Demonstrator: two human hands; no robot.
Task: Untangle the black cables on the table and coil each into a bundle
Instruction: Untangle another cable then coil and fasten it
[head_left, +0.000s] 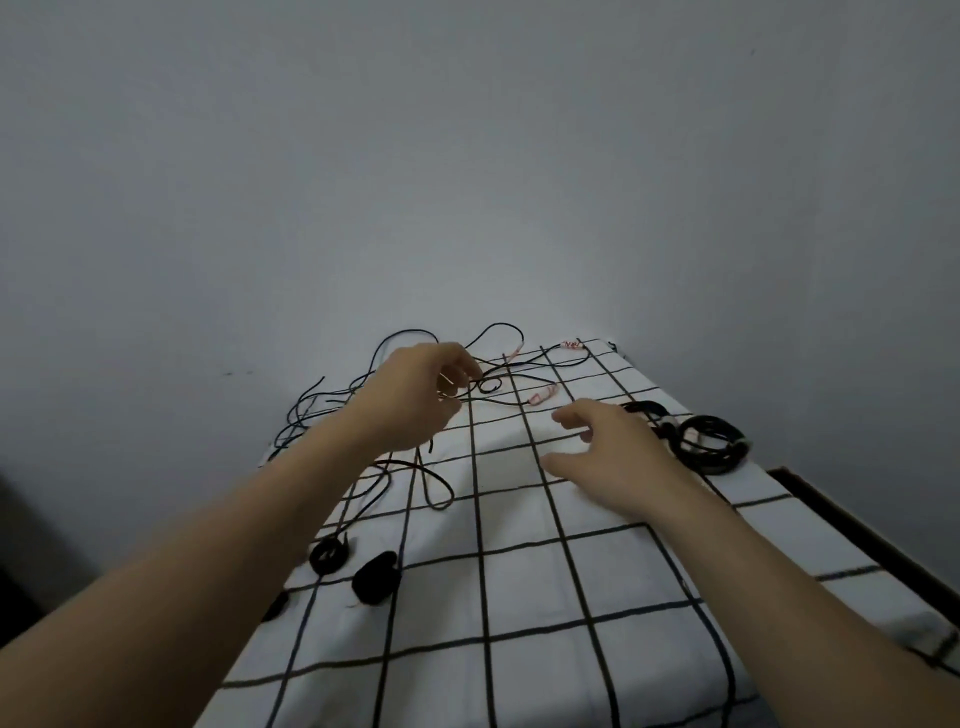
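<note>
Thin black cables (498, 332) lie tangled across the far left of the table, some with pink-taped ends (543, 396). My left hand (415, 395) reaches into the tangle, its fingers curled and pinching a strand of black cable. My right hand (608, 447) hovers over the cloth to the right, fingers relaxed and spread, holding nothing. A coiled black cable bundle (709, 441) lies just right of that hand, with a smaller bundle (644, 410) behind it. A loose loop of cable (436, 486) trails under my left forearm.
The table wears a white cloth with black grid lines (519, 597). Small black velcro straps (328, 555) (375, 570) lie near its left edge. A grey wall stands right behind the table. A dark table edge (831, 514) shows at the right.
</note>
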